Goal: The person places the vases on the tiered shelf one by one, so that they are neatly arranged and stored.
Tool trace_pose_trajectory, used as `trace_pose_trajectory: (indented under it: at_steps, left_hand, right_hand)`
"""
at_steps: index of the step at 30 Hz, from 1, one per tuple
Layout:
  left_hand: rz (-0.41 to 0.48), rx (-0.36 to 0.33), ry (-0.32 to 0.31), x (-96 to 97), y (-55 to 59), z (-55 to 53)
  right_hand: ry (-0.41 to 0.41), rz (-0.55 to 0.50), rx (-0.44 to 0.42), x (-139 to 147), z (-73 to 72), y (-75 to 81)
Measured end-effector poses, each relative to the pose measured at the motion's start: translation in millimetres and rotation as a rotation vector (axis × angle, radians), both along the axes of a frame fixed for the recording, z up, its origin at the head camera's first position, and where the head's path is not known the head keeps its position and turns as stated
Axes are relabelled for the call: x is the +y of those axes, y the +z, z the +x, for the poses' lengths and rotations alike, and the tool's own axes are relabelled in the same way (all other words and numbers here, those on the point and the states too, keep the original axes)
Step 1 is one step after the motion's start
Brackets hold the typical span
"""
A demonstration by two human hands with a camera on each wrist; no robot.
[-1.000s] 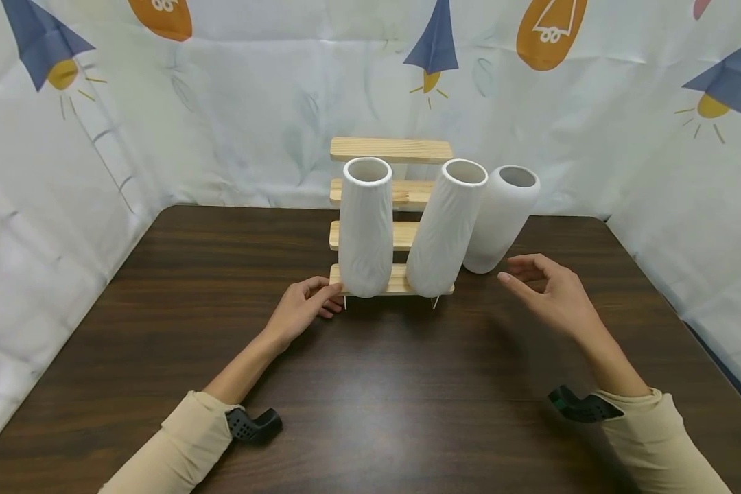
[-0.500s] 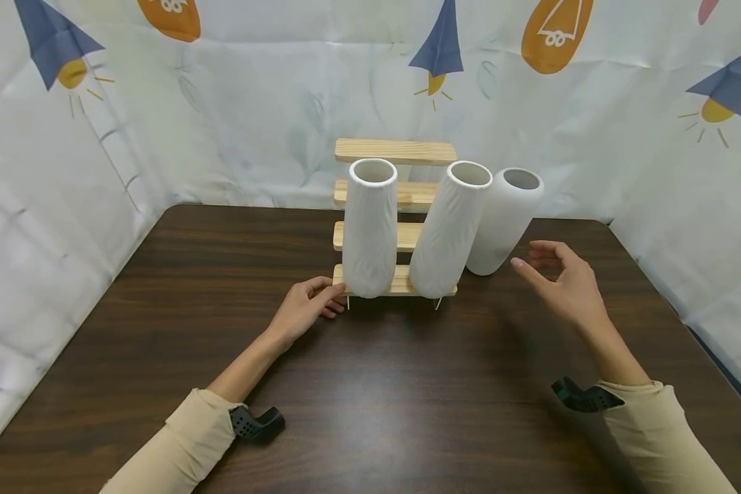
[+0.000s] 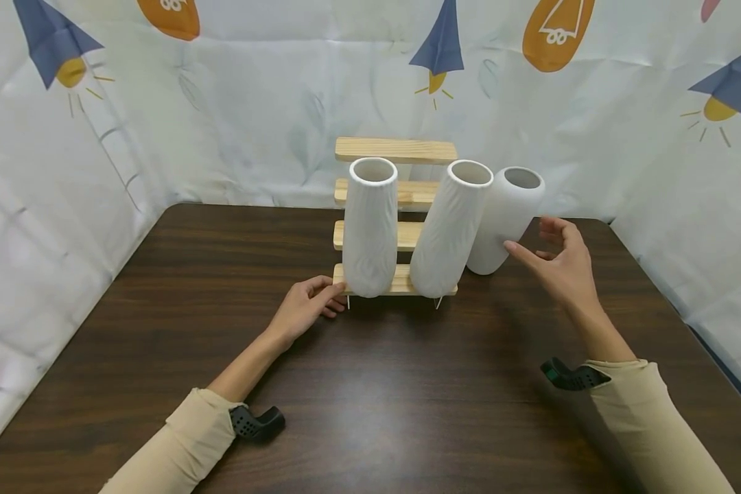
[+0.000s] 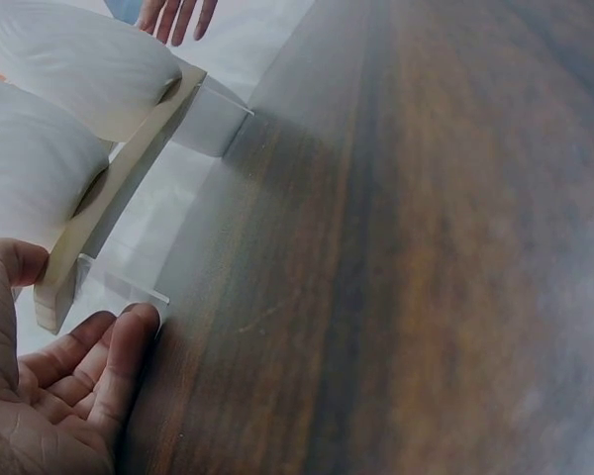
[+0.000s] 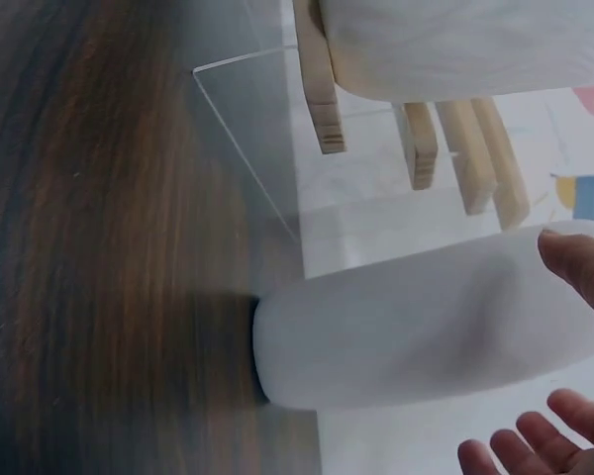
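A stepped wooden rack (image 3: 395, 149) stands at the back of the table, with clear legs. Two white textured vases, the left vase (image 3: 370, 233) and the leaning middle vase (image 3: 447, 237), rest on its lowest slat (image 4: 129, 183). At that slat's left end, my left hand (image 3: 302, 307) holds the rack, thumb on the wood and fingers curled below. A smoother white vase (image 5: 416, 332) stands on the table right of the rack, partly hidden by the middle one in the head view. Beside it my right hand (image 3: 565, 264) is spread with nothing held, thumb close to its side; contact is unclear.
The dark wood table (image 3: 370, 398) reaches from the person to a white printed cloth (image 3: 253, 103), which hangs behind it and along both sides. Black wrist cameras sit at both sleeve cuffs, including the left wrist camera (image 3: 256, 424).
My right hand first drew slightly right, then moved forward beside the smooth vase, its fingers opening wider. My left hand stays at the slat's end. The head view shifted slightly.
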State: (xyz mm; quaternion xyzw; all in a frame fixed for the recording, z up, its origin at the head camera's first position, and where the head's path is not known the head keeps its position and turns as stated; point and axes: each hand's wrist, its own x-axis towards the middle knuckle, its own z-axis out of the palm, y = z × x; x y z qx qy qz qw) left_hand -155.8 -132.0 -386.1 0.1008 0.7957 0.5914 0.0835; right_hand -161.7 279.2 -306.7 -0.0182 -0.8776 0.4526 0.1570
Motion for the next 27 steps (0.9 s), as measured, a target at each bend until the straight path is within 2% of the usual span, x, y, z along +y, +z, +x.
trace_pose_trajectory:
  at_steps: [5,10,27]
  left_hand:
    - [-0.003,-0.004,0.008,-1.1,-2.0,2.8]
    - [0.007,-0.007,-0.005,0.6,-3.5,3.7]
    - [-0.001,0.000,0.004,0.1,-0.1,0.1]
  right_hand:
    - [0.003,-0.053,-0.002,-9,-10.4,-4.2]
    - [-0.033,-0.114,-0.005,-12,-17.3,-9.4]
    - [-0.032,-0.140,-0.015,-18,-38.1,-13.1]
